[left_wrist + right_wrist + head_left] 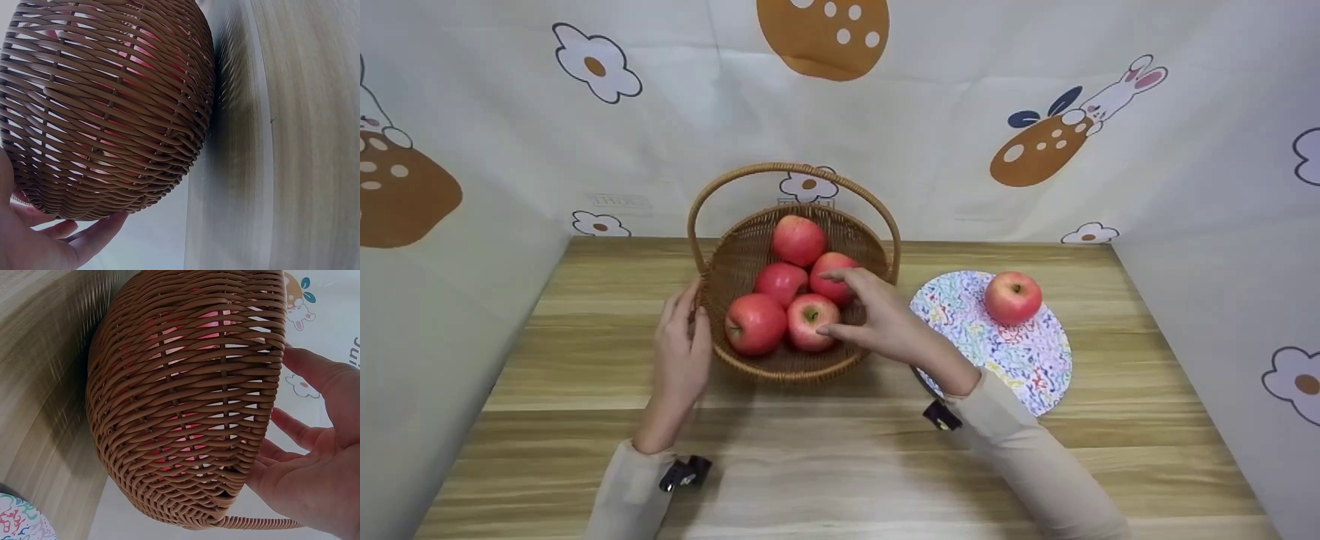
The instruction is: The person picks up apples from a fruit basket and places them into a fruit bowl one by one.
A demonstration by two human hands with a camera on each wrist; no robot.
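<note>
A brown wicker basket (780,373) with a tall arched handle (795,166) holds several red apples. My left hand (684,352) rests against the basket's outer left side, its extended fingers (104,236) touching the weave in the left wrist view. Over the basket's right rim reaches my right hand (889,319), thumb and fingers spread apart. Its thumb is at the front apple (810,315), and its fingers are over the right-hand apple (829,274), partly covering it. In the right wrist view, the basket wall (185,394) hides part of the right hand's fingers.
Right of the basket lies a round, multicoloured patterned plate (960,300) with a single apple (1014,298) near its far edge. The wooden tabletop (795,465) is bordered by pale printed curtains (945,90) at the back and sides.
</note>
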